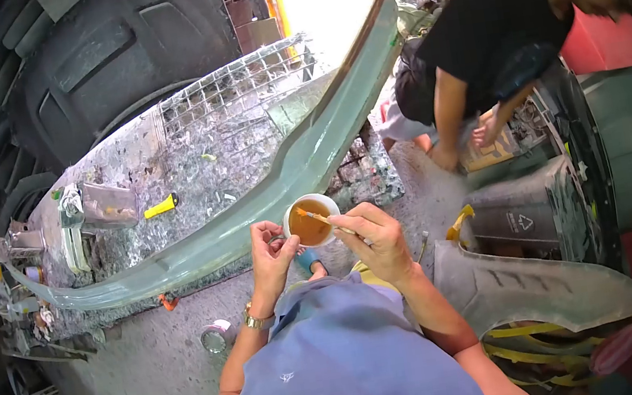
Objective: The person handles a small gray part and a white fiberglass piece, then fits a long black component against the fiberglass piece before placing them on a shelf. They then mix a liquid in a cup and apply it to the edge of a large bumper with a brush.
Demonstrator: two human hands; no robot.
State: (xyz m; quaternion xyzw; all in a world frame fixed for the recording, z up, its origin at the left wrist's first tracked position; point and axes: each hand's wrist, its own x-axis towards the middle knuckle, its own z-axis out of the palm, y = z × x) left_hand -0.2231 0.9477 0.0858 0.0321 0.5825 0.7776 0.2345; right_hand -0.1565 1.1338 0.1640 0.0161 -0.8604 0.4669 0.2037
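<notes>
My left hand (272,256) is closed on the handle side of a white cup (286,216) holding amber liquid (308,229). In my right hand (375,242) is a thin brush (319,217), its orange-tinted tip at the liquid inside the cup. The cup is upright in front of my body, near the edge of a long, curved, pale green glossy panel (254,218). That panel lies across a stained workbench (141,161) and rises toward the upper right.
A yellow-handled tool (161,206) and a clear container (108,204) sit on the bench. A co-worker in black (486,28) bends at the right. A grey panel (523,289) lies lower right; a can (216,337) stands on the floor.
</notes>
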